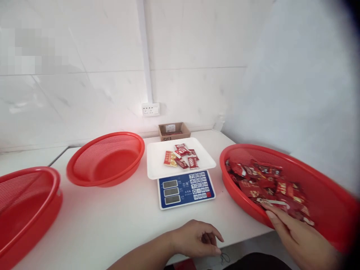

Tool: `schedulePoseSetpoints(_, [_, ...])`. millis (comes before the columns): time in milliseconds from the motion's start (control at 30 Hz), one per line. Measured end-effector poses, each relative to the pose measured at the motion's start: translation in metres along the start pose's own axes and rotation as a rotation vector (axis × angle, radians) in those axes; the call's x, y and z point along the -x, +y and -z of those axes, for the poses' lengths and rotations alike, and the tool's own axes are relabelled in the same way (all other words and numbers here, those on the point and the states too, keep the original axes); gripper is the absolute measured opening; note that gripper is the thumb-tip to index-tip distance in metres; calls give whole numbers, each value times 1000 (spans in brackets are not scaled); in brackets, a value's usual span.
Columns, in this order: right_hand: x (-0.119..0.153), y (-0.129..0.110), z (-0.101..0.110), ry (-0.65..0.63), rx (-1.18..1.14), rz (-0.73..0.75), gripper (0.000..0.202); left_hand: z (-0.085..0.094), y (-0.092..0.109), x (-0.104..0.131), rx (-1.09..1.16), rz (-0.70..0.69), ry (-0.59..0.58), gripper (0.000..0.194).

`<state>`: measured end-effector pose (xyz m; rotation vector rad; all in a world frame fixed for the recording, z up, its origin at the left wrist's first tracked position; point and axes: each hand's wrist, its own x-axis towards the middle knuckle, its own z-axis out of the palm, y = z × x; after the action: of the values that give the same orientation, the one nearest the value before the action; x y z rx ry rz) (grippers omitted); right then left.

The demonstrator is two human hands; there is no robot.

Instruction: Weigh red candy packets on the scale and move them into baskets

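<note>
My right hand [295,232] reaches over the near rim of the right red basket [332,195], its fingertips at the red snack packets [258,183] inside; whether it grips one is hidden. My left hand [198,238] hovers at the table's front edge, fingers loosely curled and apart, holding nothing. Between the baskets stands a blue and white scale [185,189]. On its white tray [156,167] lie several red packets [181,150] and a yellow one [170,158].
Two more red baskets stand on the left, one farther back [112,165] and one nearer [30,225]. Behind the scale is a small cardboard box [174,131] against the wall. A socket [151,109] is on the wall.
</note>
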<state>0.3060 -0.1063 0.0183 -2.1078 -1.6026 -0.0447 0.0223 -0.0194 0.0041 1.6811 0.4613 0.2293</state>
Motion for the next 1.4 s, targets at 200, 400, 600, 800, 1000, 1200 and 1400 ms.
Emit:
schedulePoseSetpoints(200, [-18, -37, 47, -289, -42, -155, 44, -1, 5, -2, -5, 2, 18, 29])
schedulePoseSetpoints(400, [-55, -30, 70, -631, -128, 37, 34, -1, 7, -4, -30, 29, 19, 27])
schedulePoseSetpoints(600, [-79, 0, 61, -684, 161, -15, 54, -3, 5, -4, -43, 21, 36, 29])
schedulePoseSetpoints(800, [-83, 26, 71, -415, 301, -124, 47, -4, -1, -6, -37, 19, 26, 29])
schedulePoseSetpoints(1000, [-70, 26, 64, -601, 220, -169, 82, -3, -6, -8, -56, 18, 29, 29])
schedulePoseSetpoints(1200, [-87, 31, 53, -405, 242, -181, 75, -4, -6, -9, -50, 18, 23, 29])
schedulePoseSetpoints(1400, [-105, 31, 74, -47, 52, -222, 65, -3, -8, -9, -37, -24, 15, 30])
